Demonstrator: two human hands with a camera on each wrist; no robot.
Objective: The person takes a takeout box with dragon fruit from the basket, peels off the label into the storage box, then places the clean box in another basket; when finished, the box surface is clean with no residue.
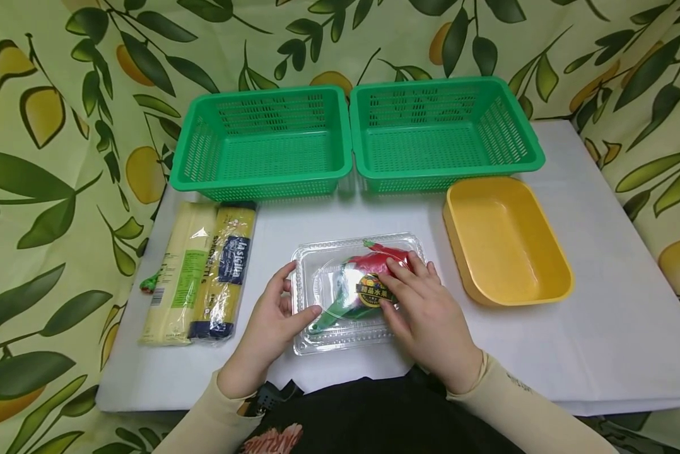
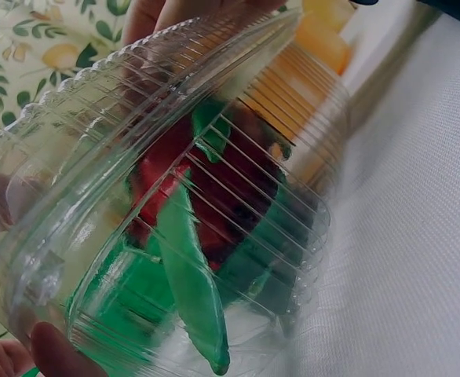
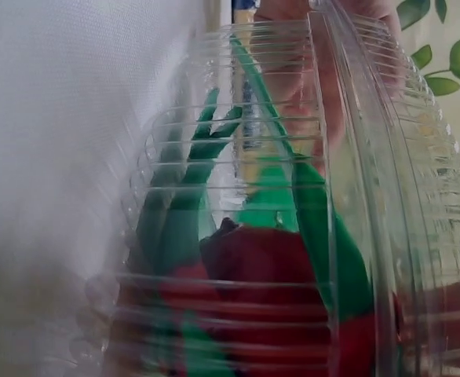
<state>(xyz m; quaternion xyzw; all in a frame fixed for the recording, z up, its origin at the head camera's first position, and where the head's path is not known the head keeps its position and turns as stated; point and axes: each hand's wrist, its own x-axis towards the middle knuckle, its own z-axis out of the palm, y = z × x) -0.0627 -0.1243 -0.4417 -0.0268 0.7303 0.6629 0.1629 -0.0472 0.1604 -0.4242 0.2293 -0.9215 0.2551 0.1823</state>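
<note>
A clear plastic clamshell box (image 1: 311, 265) with a black and gold fruit label (image 1: 374, 290) lies in front of the person, its lid down. Inside it shows a red fruit with long green leaf-like scales, like a dragon fruit (image 1: 340, 309); its red body (image 3: 269, 259) and green tips also show through the box wall in both wrist views. The left hand (image 1: 272, 321) holds the box's left edge, thumb over the lid and fingers at the side. Spread over the lid's right part, the fingers of the right hand (image 1: 425, 309) rest beside the label.
Two green baskets (image 1: 260, 186) (image 1: 448, 173) stand side by side at the back. A yellow tub (image 1: 507, 246) sits to the right. On the left lie a pale noodle pack (image 1: 175, 284) and a spaghetti pack (image 1: 223, 271), with a small green and red thing (image 1: 149, 284) partly under them.
</note>
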